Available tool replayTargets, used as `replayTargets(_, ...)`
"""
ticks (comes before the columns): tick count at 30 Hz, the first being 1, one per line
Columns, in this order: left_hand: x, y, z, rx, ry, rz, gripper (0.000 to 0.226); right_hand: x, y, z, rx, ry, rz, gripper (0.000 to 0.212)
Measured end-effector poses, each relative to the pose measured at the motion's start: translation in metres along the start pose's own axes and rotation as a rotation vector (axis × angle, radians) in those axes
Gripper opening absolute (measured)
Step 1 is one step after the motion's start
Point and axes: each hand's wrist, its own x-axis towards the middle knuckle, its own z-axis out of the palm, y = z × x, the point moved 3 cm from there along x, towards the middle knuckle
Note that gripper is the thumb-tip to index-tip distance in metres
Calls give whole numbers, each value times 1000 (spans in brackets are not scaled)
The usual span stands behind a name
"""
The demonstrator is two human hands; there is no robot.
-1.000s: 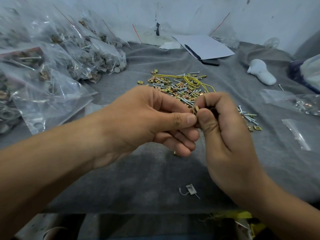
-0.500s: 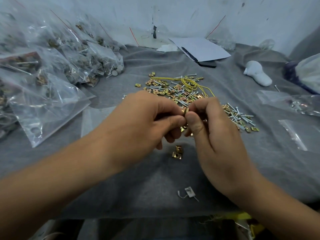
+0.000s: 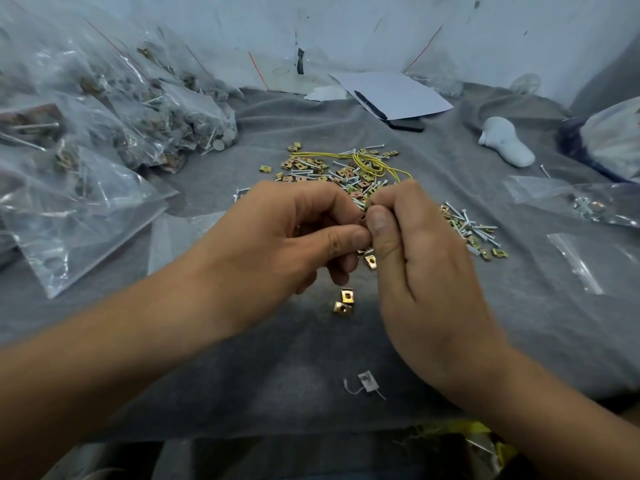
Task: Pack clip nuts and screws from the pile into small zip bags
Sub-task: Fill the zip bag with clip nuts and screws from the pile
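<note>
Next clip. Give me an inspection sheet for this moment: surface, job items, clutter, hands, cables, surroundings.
Surface: grey cloth, wrinkled, covering the table.
Job's things: pile of clip nuts and screws mid-table; two loose clip nuts lying nearer the person; filled zip bags heaped at left; empty zip bag flat at right.
Clutter: white sheet of paper at the back; white moulded object; small tag with thread near the front edge.
Hands: left hand and right hand meet fingertip to fingertip, pinching a small metal part; its kind is unclear.
Cables: yellow cord looped over the pile.
Surroundings: scuffed white wall behind.
</note>
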Motion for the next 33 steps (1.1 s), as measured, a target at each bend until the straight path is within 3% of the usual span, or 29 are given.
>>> replayTargets(7, 1, -5, 0, -41, -37, -69, 12, -1, 1, -1, 115, -41, 64, 17)
replayTargets(16, 2, -17, 3, 183, -135, -117, 12, -7, 17, -1, 182, -249, 166, 23)
replayTargets(22, 1, -13, 3, 30, -143, -198, 22, -6, 26, -8, 359, -312, 228, 27)
replayTargets(25, 1, -10, 4, -85, -131, -277, 23, -1, 25, -14, 333, -367, 132, 15)
replayTargets(33, -2, -8, 9, -153, -230, -387, 23, 12, 16, -21, -216, -410, -267, 35)
